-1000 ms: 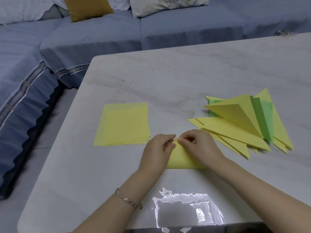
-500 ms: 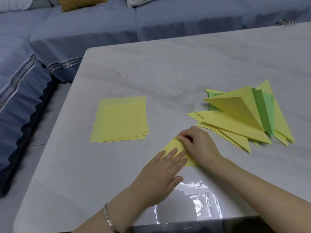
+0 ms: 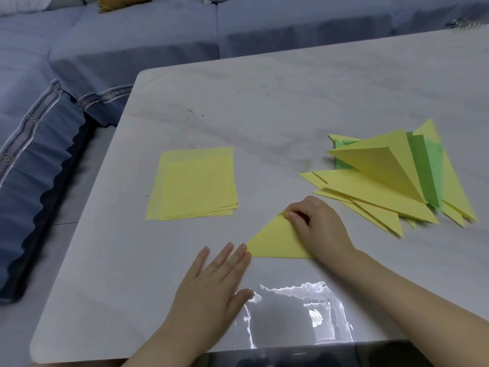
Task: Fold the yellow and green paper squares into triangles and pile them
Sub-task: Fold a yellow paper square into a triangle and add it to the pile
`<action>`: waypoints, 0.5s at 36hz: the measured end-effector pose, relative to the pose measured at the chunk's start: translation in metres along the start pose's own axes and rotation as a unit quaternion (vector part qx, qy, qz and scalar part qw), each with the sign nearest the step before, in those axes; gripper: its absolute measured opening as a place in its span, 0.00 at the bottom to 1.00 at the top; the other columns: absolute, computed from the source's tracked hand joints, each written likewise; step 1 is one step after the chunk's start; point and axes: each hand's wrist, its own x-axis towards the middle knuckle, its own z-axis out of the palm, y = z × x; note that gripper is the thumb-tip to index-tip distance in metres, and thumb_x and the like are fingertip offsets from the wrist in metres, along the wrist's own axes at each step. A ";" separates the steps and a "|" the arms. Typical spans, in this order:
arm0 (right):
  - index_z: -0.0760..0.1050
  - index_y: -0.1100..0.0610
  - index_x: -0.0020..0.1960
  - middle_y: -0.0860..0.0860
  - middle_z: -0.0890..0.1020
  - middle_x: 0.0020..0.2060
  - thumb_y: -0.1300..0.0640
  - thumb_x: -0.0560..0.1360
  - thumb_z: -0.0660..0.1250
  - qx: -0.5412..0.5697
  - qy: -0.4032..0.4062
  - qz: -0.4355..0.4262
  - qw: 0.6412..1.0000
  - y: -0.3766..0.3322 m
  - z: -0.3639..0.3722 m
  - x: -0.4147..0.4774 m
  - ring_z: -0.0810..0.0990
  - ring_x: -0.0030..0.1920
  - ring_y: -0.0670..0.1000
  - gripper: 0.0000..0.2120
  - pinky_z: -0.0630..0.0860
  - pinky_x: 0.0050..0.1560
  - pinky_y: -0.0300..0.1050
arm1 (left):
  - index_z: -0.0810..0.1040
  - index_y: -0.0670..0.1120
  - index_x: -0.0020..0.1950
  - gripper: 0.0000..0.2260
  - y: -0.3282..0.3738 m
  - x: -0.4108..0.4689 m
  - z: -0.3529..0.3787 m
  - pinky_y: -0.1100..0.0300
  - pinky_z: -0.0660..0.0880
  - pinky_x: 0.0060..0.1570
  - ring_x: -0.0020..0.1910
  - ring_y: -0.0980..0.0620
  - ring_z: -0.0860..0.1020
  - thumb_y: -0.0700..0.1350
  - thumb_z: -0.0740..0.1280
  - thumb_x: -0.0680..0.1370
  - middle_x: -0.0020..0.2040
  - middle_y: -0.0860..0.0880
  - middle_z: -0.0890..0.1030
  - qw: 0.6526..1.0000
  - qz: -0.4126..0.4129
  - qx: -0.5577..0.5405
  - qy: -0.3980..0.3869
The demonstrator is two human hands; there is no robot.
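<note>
We pinched the far corner of the folded triangle (image 3: pixel 275 245) with our right hand (image 3: pixel 315 229), left hand (image 3: pixel 211 284) flat at its left tip, the pile (image 3: pixel 383 197) lying just right.

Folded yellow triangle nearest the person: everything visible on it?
The folded yellow paper triangle lies flat on the pale marble-look table, long edge toward the person, apex pointing away. Thin, plain, matte paper. The right hand covers its right part, curled fingertips pinning the apex. The left hand, flat, meets its left corner with straight fingertips. It sits between the stack of yellow squares and the pile of folded triangles, touching neither.
</note>
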 end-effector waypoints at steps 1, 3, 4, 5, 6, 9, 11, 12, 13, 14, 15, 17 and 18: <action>0.81 0.55 0.47 0.48 0.73 0.37 0.59 0.76 0.64 0.000 0.000 0.000 1.000 0.000 0.000 0.000 0.70 0.42 0.46 0.06 0.65 0.42 0.41 | 0.75 0.48 0.64 0.27 0.002 0.000 -0.002 0.51 0.57 0.66 0.67 0.53 0.69 0.57 0.41 0.82 0.66 0.52 0.75 1.000 -0.011 0.002 0.016; 0.81 0.55 0.47 0.48 0.73 0.38 0.58 0.76 0.64 0.003 -0.002 0.001 1.000 0.000 0.001 0.000 0.70 0.42 0.47 0.06 0.65 0.43 0.41 | 0.82 0.46 0.53 0.30 0.006 0.004 -0.008 0.50 0.59 0.64 0.63 0.49 0.75 0.56 0.42 0.82 0.60 0.50 0.79 0.997 -0.048 -0.002 0.065; 0.81 0.55 0.47 0.48 0.73 0.38 0.58 0.76 0.64 0.005 -0.002 0.002 1.000 0.000 0.001 -0.001 0.70 0.43 0.47 0.06 0.66 0.43 0.41 | 0.83 0.45 0.47 0.30 0.007 0.008 -0.011 0.50 0.60 0.63 0.61 0.48 0.77 0.55 0.42 0.82 0.57 0.49 0.81 0.993 -0.071 -0.011 0.091; 0.81 0.55 0.47 0.48 0.73 0.38 0.58 0.76 0.64 0.005 0.000 0.003 1.000 0.000 0.001 -0.001 0.70 0.43 0.47 0.06 0.66 0.43 0.42 | 0.83 0.45 0.41 0.30 0.008 0.013 -0.013 0.50 0.61 0.63 0.60 0.46 0.78 0.53 0.44 0.82 0.55 0.47 0.82 0.989 -0.088 -0.022 0.118; 0.81 0.55 0.47 0.48 0.73 0.38 0.58 0.76 0.64 0.004 0.002 0.002 1.000 0.000 0.001 -0.001 0.70 0.43 0.47 0.06 0.66 0.43 0.42 | 0.82 0.44 0.39 0.28 0.008 0.020 -0.014 0.50 0.61 0.63 0.59 0.45 0.78 0.51 0.46 0.82 0.55 0.45 0.82 0.984 -0.093 -0.037 0.145; 0.81 0.55 0.47 0.48 0.73 0.38 0.58 0.75 0.65 0.005 0.005 0.002 1.000 -0.001 0.001 -0.002 0.70 0.43 0.47 0.06 0.66 0.43 0.43 | 0.82 0.38 0.48 0.23 0.017 0.043 -0.019 0.53 0.63 0.64 0.60 0.43 0.77 0.47 0.48 0.81 0.58 0.41 0.80 0.977 -0.066 -0.076 0.190; 0.81 0.55 0.47 0.48 0.74 0.39 0.58 0.75 0.65 0.005 0.004 -0.001 1.000 -0.002 0.000 -0.002 0.70 0.43 0.47 0.06 0.67 0.44 0.43 | 0.81 0.37 0.50 0.18 0.028 0.056 -0.023 0.52 0.65 0.63 0.59 0.44 0.78 0.43 0.53 0.79 0.59 0.40 0.79 0.971 -0.061 -0.095 0.209; 0.81 0.55 0.47 0.48 0.74 0.39 0.58 0.75 0.65 0.005 0.003 -0.005 1.000 -0.002 0.000 -0.003 0.71 0.43 0.47 0.06 0.67 0.44 0.43 | 0.80 0.36 0.51 0.16 0.033 0.061 -0.026 0.51 0.65 0.63 0.59 0.44 0.77 0.41 0.55 0.77 0.59 0.39 0.78 0.966 -0.073 -0.102 0.225; 0.81 0.55 0.47 0.48 0.74 0.39 0.58 0.75 0.65 0.004 0.002 -0.007 1.000 -0.002 0.000 -0.003 0.71 0.43 0.47 0.06 0.67 0.44 0.42 | 0.79 0.35 0.54 0.16 0.038 0.063 -0.028 0.50 0.65 0.63 0.60 0.42 0.77 0.41 0.57 0.75 0.60 0.38 0.78 0.960 -0.094 -0.109 0.239; 0.81 0.55 0.47 0.48 0.74 0.39 0.58 0.75 0.65 0.004 0.001 -0.007 1.000 -0.001 0.000 -0.003 0.71 0.43 0.47 0.06 0.67 0.43 0.42 | 0.77 0.33 0.58 0.18 0.042 0.065 -0.030 0.49 0.63 0.64 0.61 0.41 0.76 0.41 0.57 0.75 0.61 0.37 0.76 0.953 -0.119 -0.119 0.252; 0.81 0.54 0.47 0.48 0.73 0.39 0.58 0.75 0.65 0.004 0.000 -0.006 1.000 -0.001 0.000 -0.002 0.70 0.44 0.46 0.06 0.66 0.43 0.41 | 0.73 0.32 0.61 0.20 0.044 0.065 -0.034 0.49 0.61 0.66 0.63 0.41 0.74 0.41 0.56 0.74 0.63 0.36 0.74 0.943 -0.145 -0.133 0.269; 0.81 0.54 0.48 0.45 0.71 0.37 0.57 0.76 0.64 0.006 0.001 -0.002 1.000 0.000 0.000 -0.001 0.70 0.44 0.46 0.07 0.65 0.43 0.41 | 0.67 0.33 0.67 0.22 0.045 0.063 -0.041 0.51 0.57 0.69 0.68 0.42 0.68 0.40 0.54 0.74 0.67 0.35 0.70 0.920 -0.179 -0.165 0.309; 0.81 0.53 0.48 0.43 0.70 0.36 0.57 0.76 0.64 0.005 0.001 -0.001 1.000 0.001 0.000 -0.001 0.70 0.44 0.45 0.07 0.64 0.42 0.40 | 0.66 0.35 0.68 0.22 0.045 0.062 -0.045 0.52 0.57 0.70 0.69 0.43 0.65 0.39 0.53 0.74 0.69 0.36 0.68 0.913 -0.177 -0.174 0.324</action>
